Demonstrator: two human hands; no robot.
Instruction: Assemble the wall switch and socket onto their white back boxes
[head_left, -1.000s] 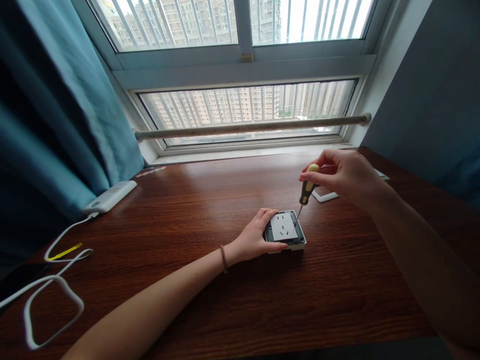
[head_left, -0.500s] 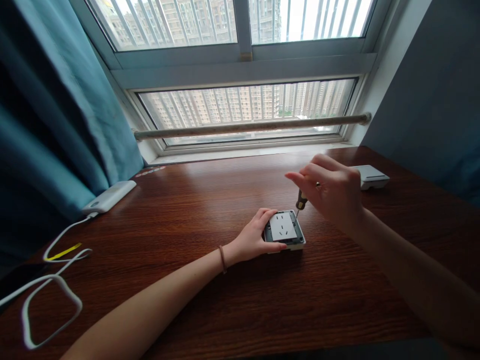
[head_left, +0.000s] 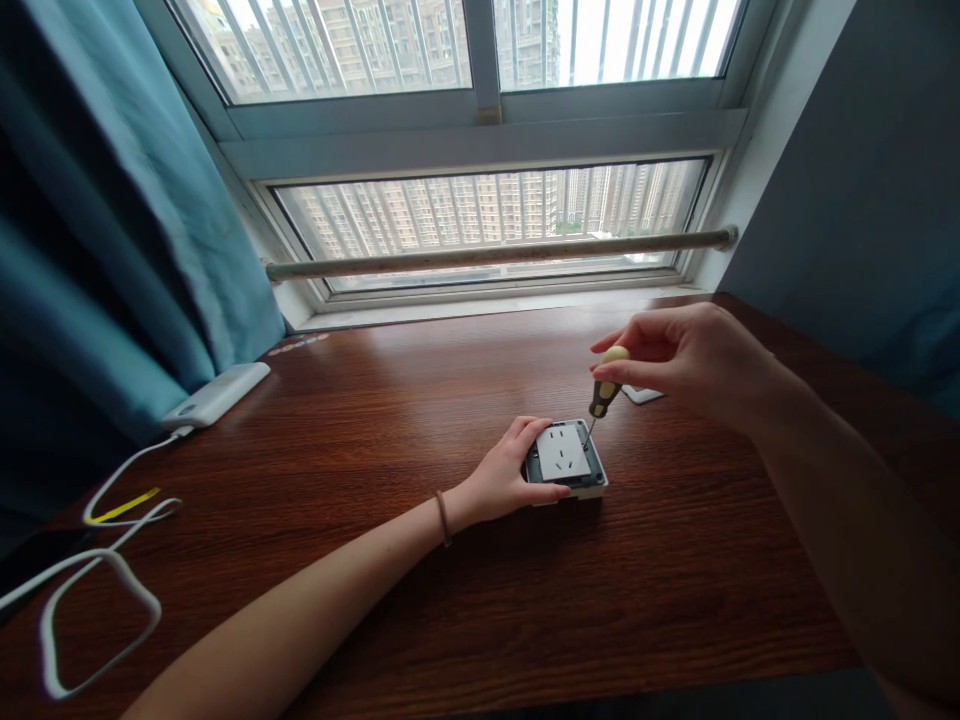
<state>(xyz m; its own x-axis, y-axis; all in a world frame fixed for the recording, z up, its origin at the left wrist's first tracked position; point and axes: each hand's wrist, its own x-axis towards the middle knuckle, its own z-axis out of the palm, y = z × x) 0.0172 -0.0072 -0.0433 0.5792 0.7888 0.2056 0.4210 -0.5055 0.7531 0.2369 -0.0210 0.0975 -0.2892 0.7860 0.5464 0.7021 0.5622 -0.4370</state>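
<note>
A white wall socket [head_left: 562, 453] sits in its box on the wooden table, its dark grey inner frame showing around the white face. My left hand [head_left: 510, 470] grips the box from the left, thumb along the near side and fingers over the far edge. Above the socket's right side, my right hand [head_left: 686, 350] pinches the top of a screwdriver [head_left: 606, 388] with a dark and yellow handle. The shaft slants down to the right part of the grey frame, where its tip meets a screw spot too small to make out clearly.
A white flat piece [head_left: 643, 394] lies behind my right hand, mostly hidden. At the left, a white power strip [head_left: 217, 396] with a looped white cable [head_left: 105, 555] lies near the blue curtain [head_left: 172, 200]. A yellow strip [head_left: 129, 505] rests by the cable. A window with a rail [head_left: 495, 257] stands behind the table.
My right hand has shifted from being wrapped round the screwdriver handle to pinching its top, the wrist turned and moved right. My left hand and the socket stay in place.
</note>
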